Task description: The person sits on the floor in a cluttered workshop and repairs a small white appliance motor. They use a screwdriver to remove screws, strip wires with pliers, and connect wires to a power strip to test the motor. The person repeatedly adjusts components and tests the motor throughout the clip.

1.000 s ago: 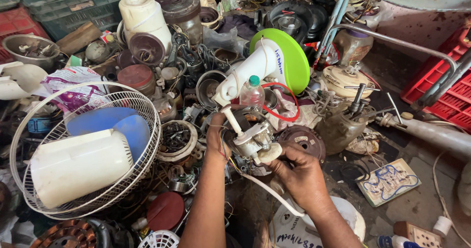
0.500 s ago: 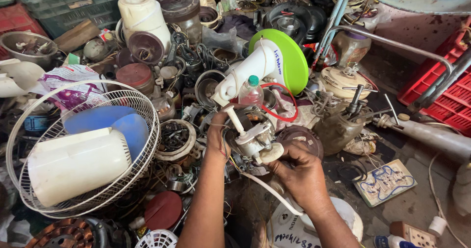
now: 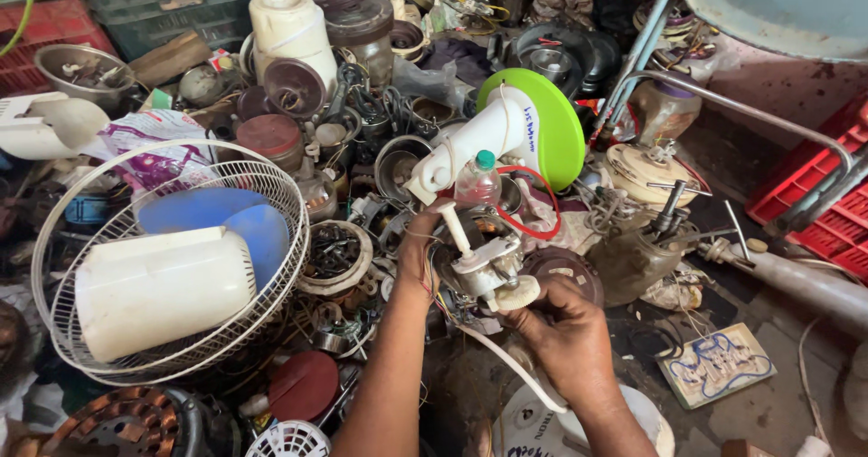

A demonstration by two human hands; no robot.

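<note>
**Inspector:** State of the work on the unit?

**Me:** The small grey-and-white fan motor assembly with its white plastic gear housing (image 3: pixel 484 267) is out of any casing and held up in both my hands above the cluttered floor, just in front of the clear plastic bottle with the green cap (image 3: pixel 477 181). I judge it part stripped: coloured wires hang loose from it and a white cable trails down past my wrist. The windings are hidden, so what remains to come off I cannot tell.

**Inspector:** Hand positions?

**Me:** My left hand (image 3: pixel 419 249) reaches in from below, forearm straight, fingers curled shut around the motor's left side. My right hand (image 3: pixel 561 321) comes from the lower right, wrist bent, its fingers pinched closed on the round cream ribbed knob (image 3: pixel 518 292) at the assembly's lower end.

**Inspector:** Surroundings?

**Me:** The white wire fan guard with blue blades (image 3: pixel 172 258) lies well apart, to my left.
</note>
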